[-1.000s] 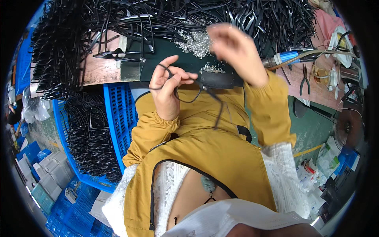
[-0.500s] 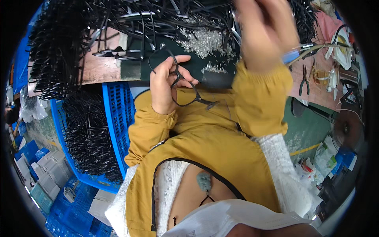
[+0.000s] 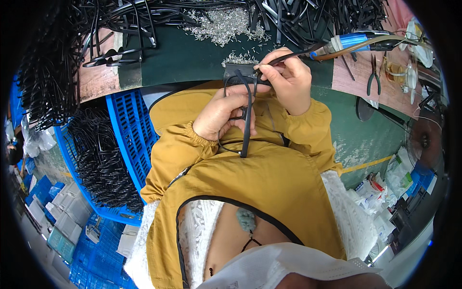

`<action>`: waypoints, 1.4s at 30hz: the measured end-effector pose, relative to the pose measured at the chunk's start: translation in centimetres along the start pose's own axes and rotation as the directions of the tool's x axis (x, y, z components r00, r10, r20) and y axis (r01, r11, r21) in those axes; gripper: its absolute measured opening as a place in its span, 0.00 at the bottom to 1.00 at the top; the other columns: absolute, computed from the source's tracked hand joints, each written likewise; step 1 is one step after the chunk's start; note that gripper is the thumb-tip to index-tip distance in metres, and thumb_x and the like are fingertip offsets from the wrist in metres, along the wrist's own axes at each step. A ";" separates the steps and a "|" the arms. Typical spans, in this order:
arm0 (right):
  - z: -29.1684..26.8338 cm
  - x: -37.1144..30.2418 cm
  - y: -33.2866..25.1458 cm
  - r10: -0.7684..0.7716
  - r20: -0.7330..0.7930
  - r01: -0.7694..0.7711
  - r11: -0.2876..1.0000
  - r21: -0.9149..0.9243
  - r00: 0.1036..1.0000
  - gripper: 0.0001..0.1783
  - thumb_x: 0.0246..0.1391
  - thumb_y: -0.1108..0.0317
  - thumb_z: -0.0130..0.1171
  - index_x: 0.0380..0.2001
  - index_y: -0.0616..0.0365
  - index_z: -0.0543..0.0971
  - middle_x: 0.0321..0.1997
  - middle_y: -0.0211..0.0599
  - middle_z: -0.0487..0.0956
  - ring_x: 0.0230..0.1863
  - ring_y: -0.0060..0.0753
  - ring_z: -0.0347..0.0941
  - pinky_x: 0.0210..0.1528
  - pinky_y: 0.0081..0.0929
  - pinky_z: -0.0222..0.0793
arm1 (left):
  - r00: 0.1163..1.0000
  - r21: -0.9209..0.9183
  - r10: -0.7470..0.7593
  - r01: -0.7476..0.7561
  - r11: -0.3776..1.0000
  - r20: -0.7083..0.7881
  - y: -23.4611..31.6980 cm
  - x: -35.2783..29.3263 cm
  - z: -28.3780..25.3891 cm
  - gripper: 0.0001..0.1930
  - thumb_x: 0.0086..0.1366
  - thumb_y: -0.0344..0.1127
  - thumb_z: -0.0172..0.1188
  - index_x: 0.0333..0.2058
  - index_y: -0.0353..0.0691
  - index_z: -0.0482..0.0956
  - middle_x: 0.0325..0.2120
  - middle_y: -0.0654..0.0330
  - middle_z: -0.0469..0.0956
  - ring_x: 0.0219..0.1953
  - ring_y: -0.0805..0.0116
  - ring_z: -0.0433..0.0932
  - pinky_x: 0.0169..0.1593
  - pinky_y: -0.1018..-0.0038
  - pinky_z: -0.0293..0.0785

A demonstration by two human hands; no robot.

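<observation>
My left hand (image 3: 217, 114) is closed around a black eyeglass frame (image 3: 247, 127), held over my lap at the table's front edge. One long black temple runs from it toward me. In my right hand (image 3: 292, 83), a loose-looking black temple (image 3: 284, 58) is pinched between thumb and fingers, its near end touching or close to the frame's corner. Whether the two parts are joined there I cannot tell. Just beyond the hands is a small dark block (image 3: 232, 72) with tiny silvery pins or screws (image 3: 240, 59) heaped at it.
A larger heap of tiny silvery pieces (image 3: 219, 26) lies on the green mat (image 3: 173, 58). Black temples (image 3: 327, 19) pile up behind. A blue-handled tool with a cable (image 3: 353, 41) and pliers (image 3: 373, 82) lie right. A blue basket (image 3: 127, 130) of black parts stands left.
My right hand has come down from the far pile to the frame, now with a temple. My left hand has turned the frame and shifted nearer the dark block. The view has shifted slightly.
</observation>
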State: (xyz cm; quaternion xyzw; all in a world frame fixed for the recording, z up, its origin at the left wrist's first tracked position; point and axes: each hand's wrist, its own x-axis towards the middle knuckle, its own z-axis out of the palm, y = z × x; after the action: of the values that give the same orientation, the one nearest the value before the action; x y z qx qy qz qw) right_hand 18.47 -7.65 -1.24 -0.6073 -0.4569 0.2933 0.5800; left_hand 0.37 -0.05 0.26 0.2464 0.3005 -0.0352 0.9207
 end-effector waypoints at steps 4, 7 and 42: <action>-0.3 0.4 0.3 -0.129 0.001 0.128 0.981 -0.145 0.992 0.04 0.54 0.82 0.65 0.33 0.70 0.80 0.35 0.40 0.80 0.28 0.26 0.80 0.31 0.22 0.78 | 0.997 0.058 0.038 -0.034 0.998 -0.070 0.1 0.0 0.9 0.22 0.71 0.31 0.45 0.60 0.31 0.74 0.23 0.54 0.81 0.23 0.63 0.84 0.27 0.73 0.81; -0.4 0.7 0.7 -0.218 0.080 0.230 0.945 -0.230 0.973 0.07 0.52 0.80 0.68 0.32 0.71 0.80 0.35 0.41 0.81 0.30 0.25 0.78 0.30 0.21 0.74 | 0.991 0.066 0.056 -0.048 0.997 -0.123 0.0 0.0 1.7 0.21 0.71 0.31 0.46 0.58 0.28 0.75 0.23 0.54 0.81 0.23 0.64 0.83 0.26 0.73 0.81; -1.2 9.8 -0.6 -0.119 -0.114 0.128 0.112 0.985 0.986 0.22 0.69 0.38 0.51 0.43 0.46 0.75 0.26 0.24 0.68 0.20 0.20 0.61 0.19 0.18 0.55 | 0.990 -0.361 -0.038 -0.013 0.932 -0.133 -3.8 -0.6 1.5 0.19 0.73 0.44 0.59 0.57 0.44 0.72 0.22 0.64 0.77 0.20 0.69 0.76 0.20 0.78 0.63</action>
State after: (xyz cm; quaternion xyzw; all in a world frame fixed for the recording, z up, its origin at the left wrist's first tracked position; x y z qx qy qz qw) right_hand 23.44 0.49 1.21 -0.0327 -0.1952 0.4708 0.8597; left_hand -0.11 -4.19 0.01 0.0729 0.3663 0.0320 0.9271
